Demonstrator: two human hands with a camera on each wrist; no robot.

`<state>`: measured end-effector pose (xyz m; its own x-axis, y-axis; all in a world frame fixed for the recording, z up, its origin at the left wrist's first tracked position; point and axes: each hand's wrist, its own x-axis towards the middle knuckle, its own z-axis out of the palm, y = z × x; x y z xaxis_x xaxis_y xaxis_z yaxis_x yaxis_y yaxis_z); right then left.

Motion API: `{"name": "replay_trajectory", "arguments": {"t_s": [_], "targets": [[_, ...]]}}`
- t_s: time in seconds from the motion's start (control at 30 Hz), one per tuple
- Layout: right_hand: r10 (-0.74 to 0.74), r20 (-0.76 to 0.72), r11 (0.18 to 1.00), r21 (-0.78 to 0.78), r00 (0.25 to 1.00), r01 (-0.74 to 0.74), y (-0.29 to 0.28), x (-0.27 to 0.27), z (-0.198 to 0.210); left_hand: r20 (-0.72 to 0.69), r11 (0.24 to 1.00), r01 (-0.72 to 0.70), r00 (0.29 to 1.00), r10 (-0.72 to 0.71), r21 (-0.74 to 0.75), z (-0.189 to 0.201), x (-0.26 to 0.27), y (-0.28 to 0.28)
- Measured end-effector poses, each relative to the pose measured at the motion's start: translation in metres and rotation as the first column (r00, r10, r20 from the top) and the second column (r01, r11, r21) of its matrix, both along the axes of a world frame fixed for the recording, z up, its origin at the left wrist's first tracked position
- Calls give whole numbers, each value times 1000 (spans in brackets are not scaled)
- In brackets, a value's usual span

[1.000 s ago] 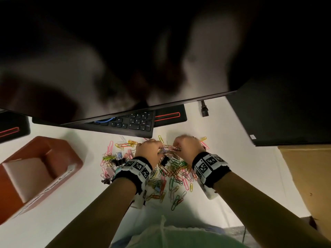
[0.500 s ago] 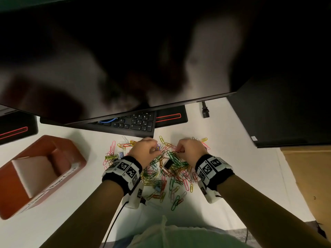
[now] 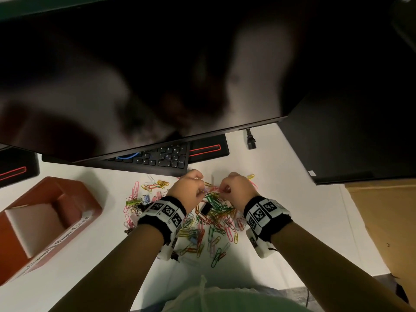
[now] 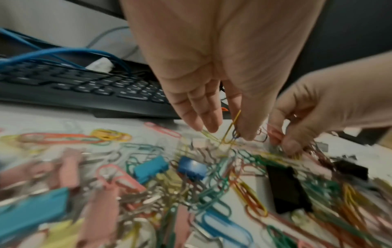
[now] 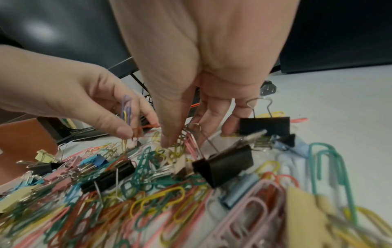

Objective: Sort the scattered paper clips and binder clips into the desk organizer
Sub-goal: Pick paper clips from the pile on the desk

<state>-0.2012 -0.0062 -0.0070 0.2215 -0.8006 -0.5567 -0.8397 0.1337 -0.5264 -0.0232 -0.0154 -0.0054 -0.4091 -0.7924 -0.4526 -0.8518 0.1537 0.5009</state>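
A heap of coloured paper clips (image 3: pixel 213 221) mixed with binder clips lies on the white desk (image 3: pixel 304 221), in front of the keyboard. My left hand (image 3: pixel 201 188) hovers over the heap's far edge and pinches a few thin paper clips (image 4: pixel 232 132), yellow and blue, between thumb and forefinger. A little to its right, my right hand (image 3: pixel 222 190) digs thumb and fingers (image 5: pixel 169 139) into the pile and pinches paper clips there. A black binder clip (image 5: pixel 224 162) lies just below the right hand. The red-brown desk organizer (image 3: pixel 74 199) stands at the far left.
A black keyboard (image 3: pixel 157 159) with a blue cable (image 4: pixel 63 52) sits right behind the heap, under a large dark monitor (image 3: pixel 157 75). A second dark screen (image 3: pixel 349 143) and a cardboard box (image 3: pixel 387 221) stand to the right. A black plug (image 3: pixel 251 141) lies behind the right hand.
A second ago the two hands met over the middle of the heap. They have drawn slightly apart, each still pinching clips, and a black binder clip now shows between the wrists.
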Motion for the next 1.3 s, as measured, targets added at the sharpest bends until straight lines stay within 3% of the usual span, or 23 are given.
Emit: {"name": "replay_trajectory", "arguments": {"t_s": [0.13,0.27,0.47,0.53,0.67,0.87,0.97,1.1,1.2,1.3], "targets": [[43,-32,999,27,999,-42,1,2,0,121,999,47,992,-46,-9,-8,-11,1],[110,-71,994,18,991,-109,4,7,-3,150,998,56,987,-60,35,-11,-11,-3],[41,-37,999,-12,998,-42,3,12,-4,29,987,-115,993,112,117,-10,-8,-6],[39,-23,999,0,999,-39,3,12,-2,34,987,-102,995,98,125,-11,-8,-8],[-57,118,998,24,991,54,6,6,7,3,989,-98,995,98,111,-6,-4,-7],[-146,299,988,1,943,152,19,0,29,-178,962,-270,946,271,31,30,18,9],[-194,378,978,0,905,209,26,4,44,-265,903,-429,868,419,24,51,38,23],[-119,405,983,-81,907,165,30,26,72,-383,794,-607,729,567,19,77,75,42],[-20,398,985,-150,917,87,31,57,91,-509,711,-700,591,625,60,95,110,56],[61,425,984,-177,903,16,26,106,102,-562,581,-800,415,715,150,110,152,71]]}}
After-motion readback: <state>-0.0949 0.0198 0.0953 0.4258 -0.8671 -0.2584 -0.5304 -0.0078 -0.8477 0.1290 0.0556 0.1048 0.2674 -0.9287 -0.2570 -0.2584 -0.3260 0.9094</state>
